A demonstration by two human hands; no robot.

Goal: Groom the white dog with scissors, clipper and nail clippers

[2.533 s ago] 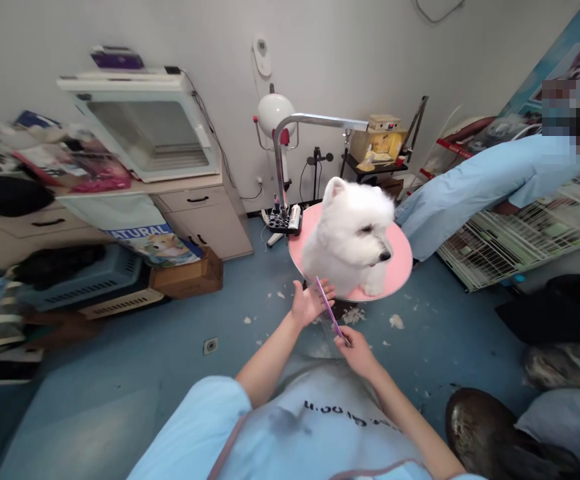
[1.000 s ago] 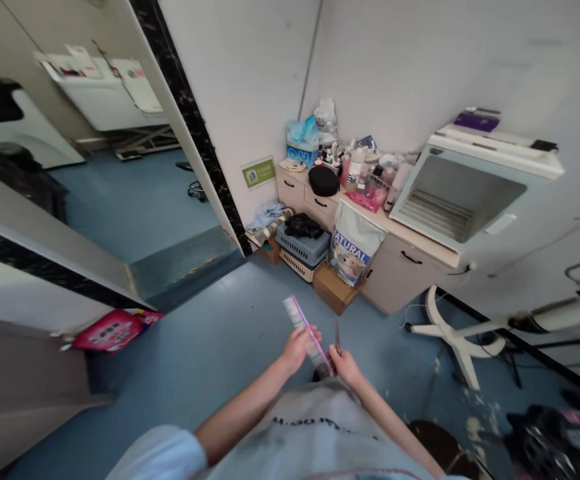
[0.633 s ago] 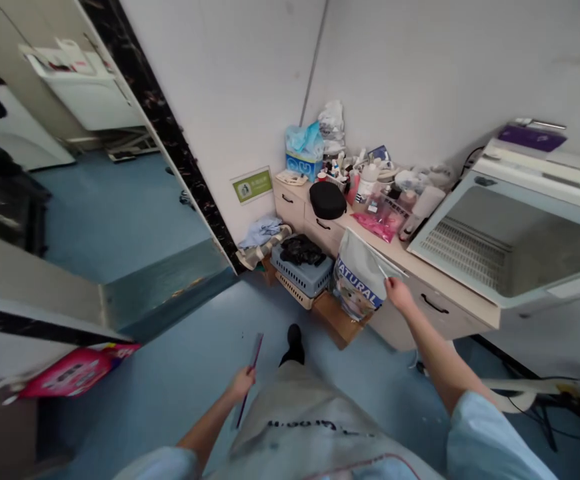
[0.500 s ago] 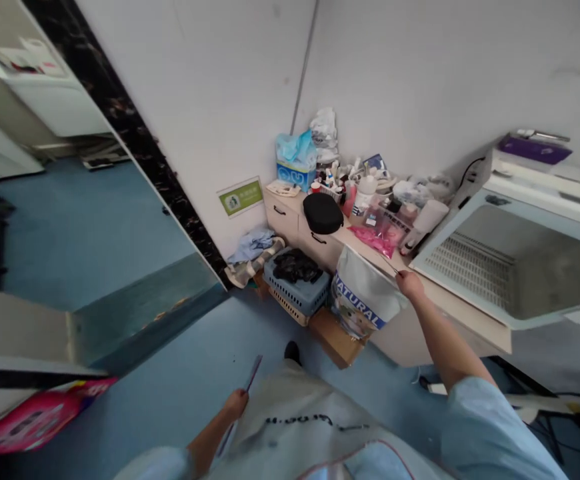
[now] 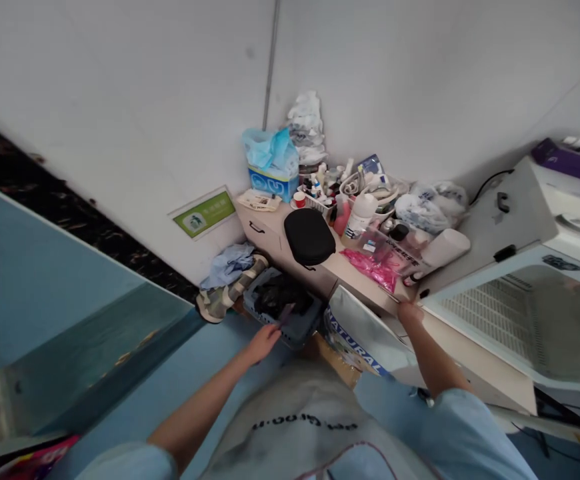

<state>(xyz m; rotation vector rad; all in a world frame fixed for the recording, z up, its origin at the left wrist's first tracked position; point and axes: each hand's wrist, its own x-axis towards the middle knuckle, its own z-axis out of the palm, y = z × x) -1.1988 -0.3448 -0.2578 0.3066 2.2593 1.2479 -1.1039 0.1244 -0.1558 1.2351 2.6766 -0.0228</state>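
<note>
My left hand point(image 5: 264, 341) is closed around a long, thin purple strip point(image 5: 286, 313), perhaps a comb, in front of the blue plastic crate. At the edge of the counter point(image 5: 330, 263), my right hand point(image 5: 409, 311) has its fingers closed. A thin, dark tip seems to stick out from them, too small to name. Just left of this hand lies a crumpled pink plastic bag point(image 5: 374, 267). Below it stands a white bag marked NATURAL point(image 5: 353, 333). A black zip case point(image 5: 310, 235) rests near the counter's front edge.
Bottles point(image 5: 360, 217), a basket of small tubes point(image 5: 315, 193) and a blue packet point(image 5: 273, 183) crowd the counter. A white cabinet with a clear door point(image 5: 510, 300) stands at right. Under the counter, a blue crate point(image 5: 255, 303) bears a black bag point(image 5: 275, 293).
My view has moved closer to the counter and turned right. My left hand has risen forward with the purple strip, from beside my apron to the crate. My right hand stays near the counter edge.
</note>
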